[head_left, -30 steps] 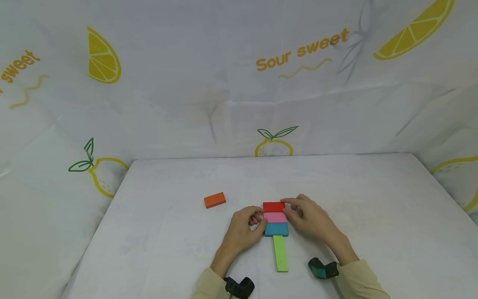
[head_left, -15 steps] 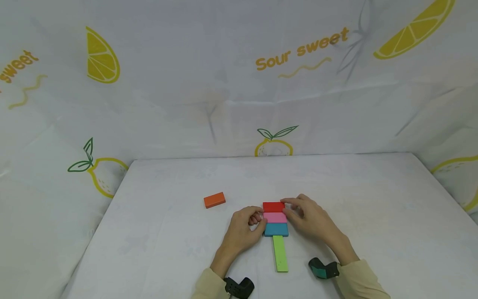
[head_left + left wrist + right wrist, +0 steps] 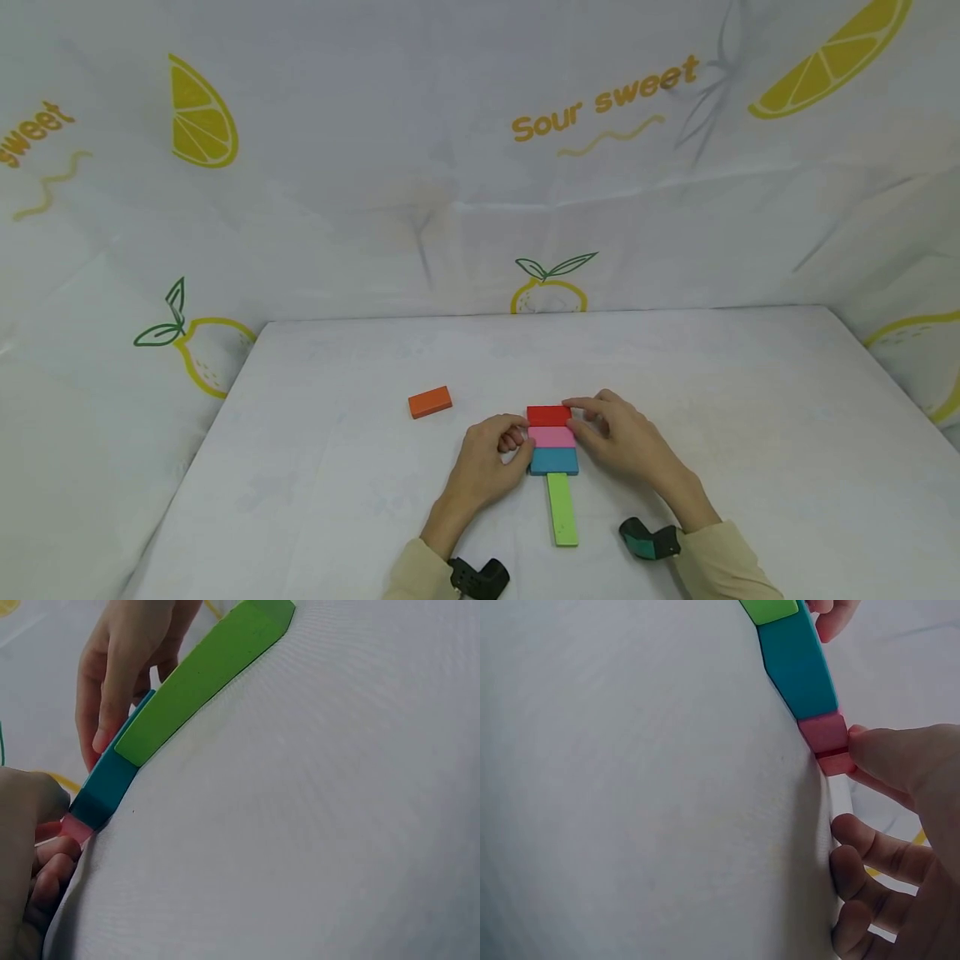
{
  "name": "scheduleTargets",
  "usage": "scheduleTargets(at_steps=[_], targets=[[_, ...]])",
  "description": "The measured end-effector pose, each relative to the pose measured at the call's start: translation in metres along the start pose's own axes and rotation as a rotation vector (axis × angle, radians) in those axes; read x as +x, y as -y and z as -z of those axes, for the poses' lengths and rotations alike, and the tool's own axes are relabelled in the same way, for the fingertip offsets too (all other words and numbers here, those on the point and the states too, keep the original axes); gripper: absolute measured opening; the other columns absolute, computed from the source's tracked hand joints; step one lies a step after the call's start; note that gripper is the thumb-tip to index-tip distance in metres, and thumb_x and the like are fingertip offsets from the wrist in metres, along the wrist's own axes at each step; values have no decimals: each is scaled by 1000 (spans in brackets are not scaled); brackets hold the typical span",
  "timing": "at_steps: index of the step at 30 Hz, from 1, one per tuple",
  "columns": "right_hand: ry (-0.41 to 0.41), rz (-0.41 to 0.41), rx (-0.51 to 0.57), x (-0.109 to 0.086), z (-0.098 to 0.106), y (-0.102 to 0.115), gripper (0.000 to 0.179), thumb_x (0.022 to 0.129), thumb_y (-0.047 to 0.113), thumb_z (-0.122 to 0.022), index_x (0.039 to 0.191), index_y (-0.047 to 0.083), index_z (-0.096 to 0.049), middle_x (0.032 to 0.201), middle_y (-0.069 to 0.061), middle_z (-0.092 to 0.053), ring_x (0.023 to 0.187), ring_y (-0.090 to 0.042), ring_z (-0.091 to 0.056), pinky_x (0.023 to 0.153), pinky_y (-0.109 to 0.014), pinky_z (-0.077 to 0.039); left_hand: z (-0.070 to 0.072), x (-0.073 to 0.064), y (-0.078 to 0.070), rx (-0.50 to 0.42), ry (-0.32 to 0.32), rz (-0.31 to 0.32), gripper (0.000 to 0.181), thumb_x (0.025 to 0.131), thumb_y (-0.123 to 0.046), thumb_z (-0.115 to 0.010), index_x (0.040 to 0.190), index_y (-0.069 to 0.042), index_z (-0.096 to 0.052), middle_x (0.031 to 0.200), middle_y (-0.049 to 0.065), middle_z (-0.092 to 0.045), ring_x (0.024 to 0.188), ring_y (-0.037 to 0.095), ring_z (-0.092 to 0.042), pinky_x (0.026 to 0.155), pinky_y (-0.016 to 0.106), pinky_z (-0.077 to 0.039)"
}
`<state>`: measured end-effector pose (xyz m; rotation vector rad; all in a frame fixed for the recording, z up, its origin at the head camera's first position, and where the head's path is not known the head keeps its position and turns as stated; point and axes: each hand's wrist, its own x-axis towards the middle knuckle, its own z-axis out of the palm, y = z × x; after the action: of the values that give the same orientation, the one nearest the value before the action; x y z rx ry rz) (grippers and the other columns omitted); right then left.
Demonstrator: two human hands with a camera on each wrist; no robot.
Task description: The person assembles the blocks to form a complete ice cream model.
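Note:
A red block (image 3: 549, 416), a pink block (image 3: 552, 437) and a blue block (image 3: 554, 461) lie flat, long sides together, in a stack-like row on the white table. A long green block (image 3: 562, 510) extends from the middle of the blue block's near side. My left hand (image 3: 491, 457) holds the left end of the pink block between thumb and index finger, other fingers curled under. At the right end, my right hand (image 3: 621, 433) pinches the red block, index finger at its far corner and thumb near the pink block. The right wrist view shows that thumb (image 3: 885, 754) against the blocks' ends.
An orange block (image 3: 430, 402) lies alone to the left, farther back than the left hand. White cloth with lemon prints hangs behind the table (image 3: 337, 358) and at its sides. Black wrist devices sit by both sleeves.
The hands and blocks hold their places. Only a slight shift of the head camera's view shows.

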<state>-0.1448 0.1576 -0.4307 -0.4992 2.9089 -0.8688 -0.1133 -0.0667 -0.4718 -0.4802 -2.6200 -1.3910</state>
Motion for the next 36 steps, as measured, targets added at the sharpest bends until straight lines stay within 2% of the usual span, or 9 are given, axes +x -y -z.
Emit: scheduleTargets(at_steps=[8, 15, 24, 28, 31, 36], targets=[[1, -1, 9, 0, 0, -1, 36, 93, 26, -73, 127, 16, -71, 94, -1, -61, 76, -12, -48, 59, -22, -40, 5, 1, 0, -24, 22, 14, 21, 94, -14, -69, 113, -7, -72, 87, 1, -68, 78, 3, -54, 74, 18, -51], [7, -16, 0, 0, -1, -2, 36, 94, 26, -72, 128, 16, -71, 93, -1, -60, 76, -13, -49, 60, -21, -40, 18, -2, 5, 31, 17, 61, 25, 93, -17, -73, 117, -10, -72, 90, -1, -67, 81, 5, -56, 77, 19, -53], [17, -18, 14, -1, 1, -1, 35, 94, 25, -72, 128, 17, -70, 93, -1, -59, 76, -13, -48, 59, -21, -39, 54, 1, 21, 55, -79, 64, 27, 87, -13, -79, 112, -6, -73, 86, 0, -66, 77, 7, -59, 74, 21, -55], [21, -23, 15, 0, 1, -2, 36, 94, 26, -72, 129, 17, -70, 94, -1, -59, 76, -13, -48, 59, -22, -39, 72, 3, 28, 68, -115, 30, 27, 85, -10, -80, 110, -2, -72, 86, 5, -68, 76, 14, -63, 72, 23, -56], [28, -27, 18, 0, 1, -2, 37, 94, 27, -72, 130, 18, -69, 96, -1, -60, 77, -13, -49, 59, -22, -40, 86, 4, 32, 84, -121, 36, 29, 84, -8, -80, 111, 0, -72, 87, 8, -69, 78, 18, -63, 72, 25, -56], [33, -28, 24, 0, 0, -2, 38, 93, 28, -72, 130, 19, -69, 97, -1, -60, 78, -13, -50, 60, -22, -41, 107, 3, 40, 148, -98, 87, 34, 83, -8, -82, 115, -2, -72, 91, 8, -69, 80, 16, -62, 74, 25, -56]])
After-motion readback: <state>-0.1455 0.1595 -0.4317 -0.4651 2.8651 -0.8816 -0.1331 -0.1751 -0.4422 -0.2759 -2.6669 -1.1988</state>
